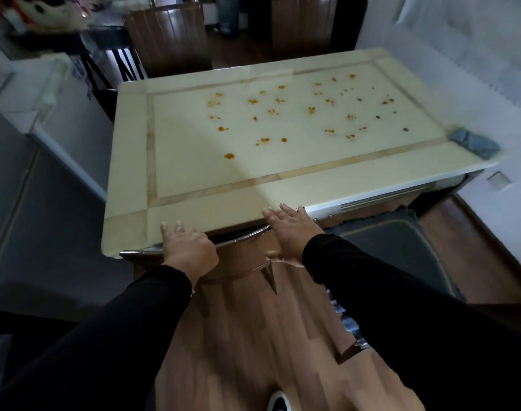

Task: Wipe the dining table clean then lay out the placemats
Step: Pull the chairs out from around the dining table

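Black sleeves reached forward from below, and both hands met the table (128, 161) at its near edge. Her left hand (188, 247) lay over the rim with the fingers flat on the pale top, gripping nothing; it looked like a bracing touch, the sort one makes on arriving at a job. Just to its right, the right hand (291, 229) rested the same way, fingers straight and spread across the edge, also holding nothing.

Further over the top, orange stains (253, 101) were scattered through the middle and right of the inner panel, with a few darker specks toward the far right. None looked wiped yet, so I judged the cleaning had not begun.

At the right end, well apart from both hands, a grey cloth (474, 143) sat crumpled on the border, probably left there ready for the wiping. I could see no placemats anywhere. Two brown chairs (167, 40) stood tucked along the far side.
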